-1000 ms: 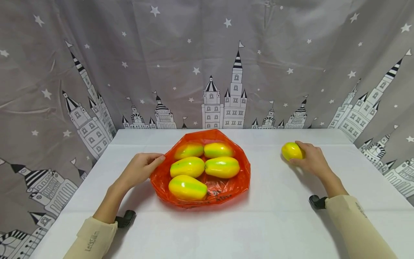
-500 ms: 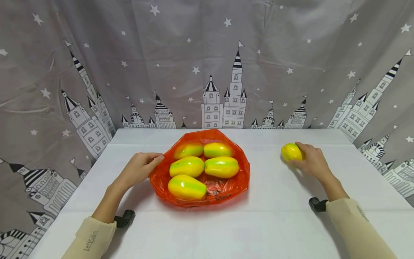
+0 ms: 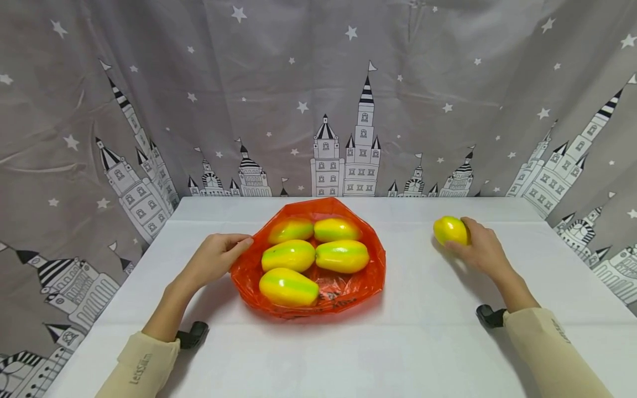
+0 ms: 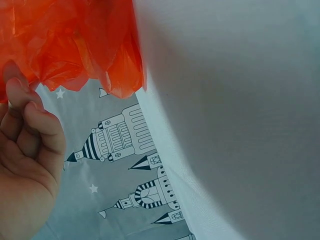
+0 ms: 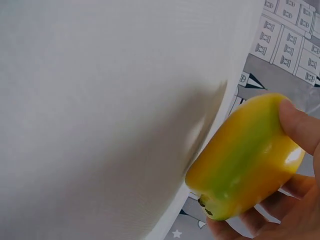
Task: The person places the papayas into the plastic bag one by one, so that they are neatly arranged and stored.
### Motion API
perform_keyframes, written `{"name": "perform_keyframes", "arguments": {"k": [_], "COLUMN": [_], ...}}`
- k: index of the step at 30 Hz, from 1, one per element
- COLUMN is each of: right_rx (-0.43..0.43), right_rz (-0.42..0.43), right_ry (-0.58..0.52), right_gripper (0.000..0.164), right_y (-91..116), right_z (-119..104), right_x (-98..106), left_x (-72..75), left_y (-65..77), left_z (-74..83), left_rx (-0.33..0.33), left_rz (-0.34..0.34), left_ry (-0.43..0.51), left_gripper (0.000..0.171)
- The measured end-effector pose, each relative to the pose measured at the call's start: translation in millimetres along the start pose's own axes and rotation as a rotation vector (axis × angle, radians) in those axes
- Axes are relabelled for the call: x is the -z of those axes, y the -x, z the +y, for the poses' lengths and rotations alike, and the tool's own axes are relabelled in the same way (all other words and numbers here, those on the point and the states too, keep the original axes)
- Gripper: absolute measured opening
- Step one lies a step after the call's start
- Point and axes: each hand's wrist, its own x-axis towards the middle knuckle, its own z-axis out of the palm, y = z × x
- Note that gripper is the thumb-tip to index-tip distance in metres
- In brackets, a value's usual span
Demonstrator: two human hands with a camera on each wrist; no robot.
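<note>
In the head view my left hand [image 3: 213,258] pinches the left rim of a red plastic bag [image 3: 360,284], its fingertips at the edge. The bag stands open and wide on the table. Several yellow papayas [image 3: 288,287] with green stripes lie inside it. Off to the right, my right hand [image 3: 483,247] holds another papaya [image 3: 450,230] between thumb and fingers. The right wrist view shows this papaya [image 5: 245,160] with its dark stem end toward the camera and the thumb on its side. Curled fingers [image 4: 42,122] meet the thin red plastic [image 4: 75,40] in the left wrist view.
A white cloth [image 3: 348,354] covers the table. Behind it and at both sides hangs a grey curtain [image 3: 278,83] printed with castles and stars. Each wrist carries a small black camera [image 3: 193,335].
The papaya in my right hand has tilted slightly, and the fingers on it have shifted a little to the right. The left hand and the bag stay where they were.
</note>
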Motion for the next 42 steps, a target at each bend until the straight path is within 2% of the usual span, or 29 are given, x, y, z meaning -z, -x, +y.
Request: {"name": "perform_keyframes", "arguments": {"k": [11,20,28,42], "right_rx": [0.055,0.099,0.109,0.182], "right_rz": [0.033,-0.016,-0.068,-0.096], "right_ry": [-0.025,-0.068,-0.050,-0.094], "right_gripper": [0.067,0.061,0.061,0.061], "right_y": [5,17,26,34], "right_z": [-18,-42,-65,-110], "right_x": [2,10,18,23], "left_x": [-0.6,-0.6,-0.1,-0.1], "left_y": [0.1,-0.4,0.3,-0.1], "left_z": [-2.7,-1.2,-0.4,-0.5], "left_rx": [-0.028,-0.016,-0.009,-0.003], "left_rz": [0.015,0.009,0.004,-0.001], "left_ry": [0.016,0.020,0.011,0.011], "left_gripper": [0.037,0.037,0.038,0.039]}}
